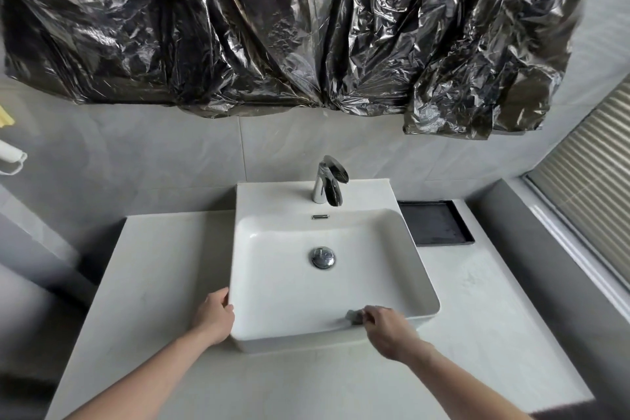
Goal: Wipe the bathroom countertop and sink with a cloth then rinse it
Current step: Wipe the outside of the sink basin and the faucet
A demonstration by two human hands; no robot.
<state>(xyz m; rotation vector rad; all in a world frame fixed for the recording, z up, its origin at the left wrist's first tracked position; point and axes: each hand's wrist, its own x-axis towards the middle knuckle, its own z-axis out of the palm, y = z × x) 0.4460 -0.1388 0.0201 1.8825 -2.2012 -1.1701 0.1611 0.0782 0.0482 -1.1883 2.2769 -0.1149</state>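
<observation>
head cam | looks forward-down | close above sink (392,225) | single view

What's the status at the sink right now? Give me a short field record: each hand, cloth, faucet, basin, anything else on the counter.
left hand: grips the left rim of the sink, near its front corner
right hand: holds a small grey cloth against the front inner wall of the basin
faucet: chrome, no water seen running
drain plug: chrome, in the basin floor
countertop: pale stone
black tray: on the countertop, right of the sink
</observation>
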